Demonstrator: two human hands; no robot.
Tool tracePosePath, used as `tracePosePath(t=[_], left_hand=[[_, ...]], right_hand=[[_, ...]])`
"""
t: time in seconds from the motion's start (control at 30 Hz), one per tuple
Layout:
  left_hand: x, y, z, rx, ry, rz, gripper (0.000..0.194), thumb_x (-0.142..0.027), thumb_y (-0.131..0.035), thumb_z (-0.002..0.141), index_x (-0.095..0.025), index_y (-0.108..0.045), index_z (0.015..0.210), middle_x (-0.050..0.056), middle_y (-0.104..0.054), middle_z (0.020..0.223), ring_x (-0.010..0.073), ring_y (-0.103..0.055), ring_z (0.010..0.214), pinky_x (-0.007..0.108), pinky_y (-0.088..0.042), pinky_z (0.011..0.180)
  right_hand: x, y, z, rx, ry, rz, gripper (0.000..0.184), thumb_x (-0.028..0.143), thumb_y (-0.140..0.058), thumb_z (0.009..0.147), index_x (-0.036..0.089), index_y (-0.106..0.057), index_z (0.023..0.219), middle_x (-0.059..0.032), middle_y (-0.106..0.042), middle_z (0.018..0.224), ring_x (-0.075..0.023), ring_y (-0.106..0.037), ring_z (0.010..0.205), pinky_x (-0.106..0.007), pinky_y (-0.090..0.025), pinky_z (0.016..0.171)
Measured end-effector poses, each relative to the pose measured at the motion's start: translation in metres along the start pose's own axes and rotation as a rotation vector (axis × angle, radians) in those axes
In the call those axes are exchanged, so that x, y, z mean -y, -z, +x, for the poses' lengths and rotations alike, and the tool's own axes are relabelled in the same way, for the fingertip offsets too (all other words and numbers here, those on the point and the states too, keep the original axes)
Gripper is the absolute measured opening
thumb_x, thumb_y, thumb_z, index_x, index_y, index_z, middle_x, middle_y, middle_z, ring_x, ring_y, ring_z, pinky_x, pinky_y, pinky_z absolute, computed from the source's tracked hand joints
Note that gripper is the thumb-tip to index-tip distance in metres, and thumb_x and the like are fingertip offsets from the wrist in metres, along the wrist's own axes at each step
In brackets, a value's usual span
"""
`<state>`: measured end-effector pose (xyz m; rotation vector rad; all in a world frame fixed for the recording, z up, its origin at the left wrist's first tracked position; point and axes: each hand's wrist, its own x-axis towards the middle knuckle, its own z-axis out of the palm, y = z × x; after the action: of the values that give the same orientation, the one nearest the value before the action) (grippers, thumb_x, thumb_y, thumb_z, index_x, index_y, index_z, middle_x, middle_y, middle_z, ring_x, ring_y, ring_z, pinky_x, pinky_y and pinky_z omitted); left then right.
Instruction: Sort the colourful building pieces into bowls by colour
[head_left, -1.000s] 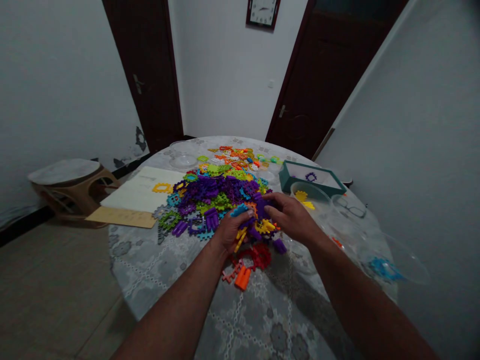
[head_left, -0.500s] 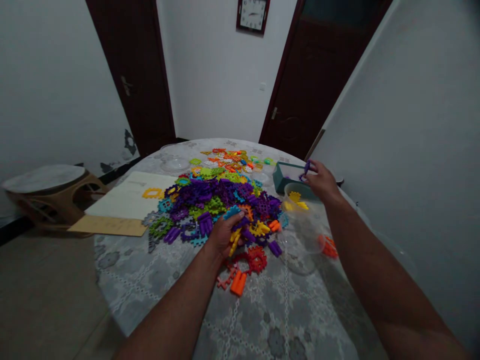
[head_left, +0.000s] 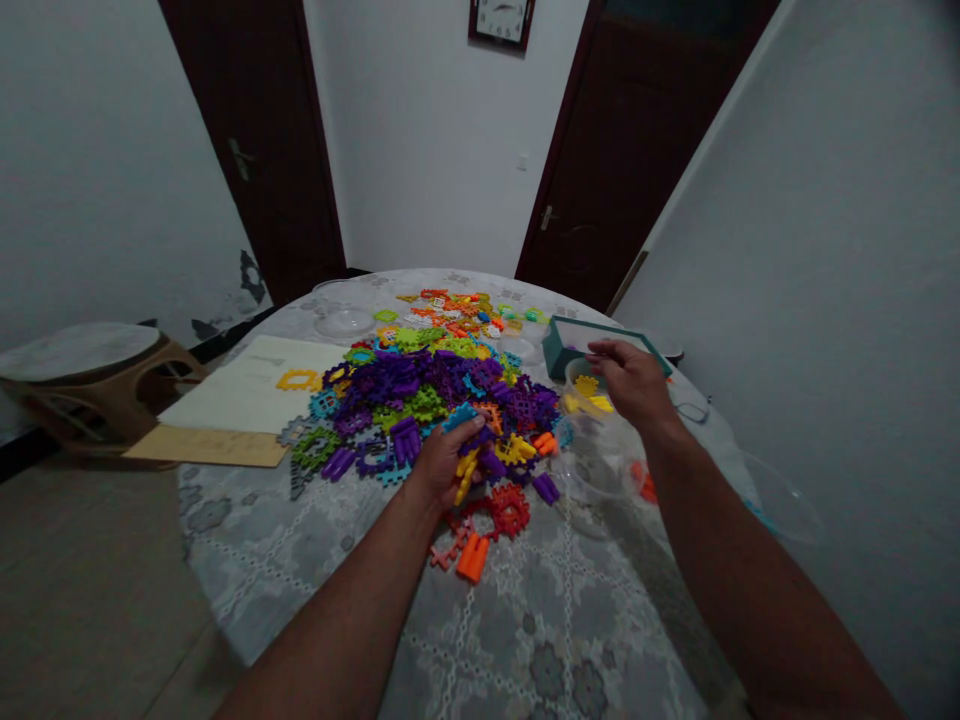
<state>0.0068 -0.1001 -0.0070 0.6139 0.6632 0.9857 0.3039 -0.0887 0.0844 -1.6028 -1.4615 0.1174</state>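
Observation:
My left hand is closed around a bunch of plastic building pieces: a blue piece at the top, yellow pieces below and purple ones between. It hovers at the near edge of a heap of gear-edged pieces, mostly purple with green and blue among them. Over at the right, my right hand is beside the green box, above a clear tub with yellow pieces. Its fingers are stretched out and no piece shows in them.
Red pieces and an orange piece lie near me. Another clear tub with orange pieces is by my right forearm. Cardboard and a pale sheet lie left. Smaller orange pieces are scattered at the back.
The purple piece that was in my right hand is no longer seen there. That hand has come slightly down and left. My left hand still holds its bunch; the view has shifted a little.

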Motion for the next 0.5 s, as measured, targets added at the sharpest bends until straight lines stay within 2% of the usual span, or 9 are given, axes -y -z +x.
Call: tracePosePath(t=[0.1,0.2,0.27,0.37,0.43,0.5], left_hand=[[-0.001,-0.002,0.000,-0.009,0.006,0.011,0.039,-0.033,-0.085,0.075,-0.015,-0.071,0.106,0.000,-0.069,0.068,0.0127,-0.060,0.043,0.019,-0.040,0.033],[-0.001,-0.004,-0.001,-0.042,0.000,0.017,0.036,-0.031,-0.085,0.074,-0.014,-0.071,0.103,0.001,-0.070,0.069,0.0130,-0.061,0.045,0.019,-0.040,0.033],[-0.001,-0.005,-0.001,-0.053,0.000,0.011,0.036,-0.029,-0.085,0.074,-0.014,-0.072,0.104,0.002,-0.072,0.073,0.0132,-0.063,0.047,0.019,-0.041,0.032],[0.000,-0.004,-0.001,-0.049,0.010,0.015,0.037,-0.028,-0.085,0.075,-0.014,-0.072,0.106,0.002,-0.073,0.076,0.0136,-0.063,0.049,0.019,-0.041,0.032],[0.000,-0.004,-0.001,-0.044,0.010,0.021,0.034,-0.028,-0.084,0.076,-0.014,-0.072,0.105,0.002,-0.072,0.075,0.0136,-0.062,0.048,0.020,-0.041,0.032],[-0.001,-0.004,-0.001,-0.038,0.003,0.023,0.032,-0.027,-0.083,0.076,-0.013,-0.072,0.103,0.002,-0.070,0.072,0.0134,-0.061,0.048,0.019,-0.041,0.032]], right_hand=[[-0.004,0.012,-0.004,0.166,0.018,-0.339,0.037,0.021,-0.054,0.093,0.019,-0.078,0.121,-0.0110,-0.079,0.118,-0.0261,-0.074,0.107,-0.041,-0.058,0.098],[-0.010,0.019,0.007,0.406,-0.065,-0.669,0.037,0.015,-0.054,0.093,0.016,-0.080,0.120,-0.0142,-0.078,0.125,-0.0275,-0.072,0.115,-0.037,-0.054,0.101],[-0.016,0.019,0.019,0.518,-0.135,-0.738,0.028,0.014,-0.061,0.090,0.014,-0.083,0.108,-0.0157,-0.080,0.115,-0.0287,-0.074,0.109,-0.035,-0.055,0.095],[-0.027,0.011,0.035,0.661,-0.232,-0.776,0.011,0.014,-0.072,0.086,0.014,-0.083,0.088,-0.0129,-0.080,0.090,-0.0255,-0.076,0.091,-0.032,-0.056,0.083],[-0.033,0.004,0.039,0.743,-0.281,-0.787,0.006,0.017,-0.076,0.089,0.013,-0.080,0.088,-0.0092,-0.078,0.082,-0.0209,-0.074,0.082,-0.031,-0.056,0.079],[-0.038,-0.002,0.041,0.790,-0.294,-0.780,0.012,0.025,-0.075,0.095,0.013,-0.077,0.095,-0.0060,-0.076,0.085,-0.0176,-0.072,0.079,-0.033,-0.058,0.077]])
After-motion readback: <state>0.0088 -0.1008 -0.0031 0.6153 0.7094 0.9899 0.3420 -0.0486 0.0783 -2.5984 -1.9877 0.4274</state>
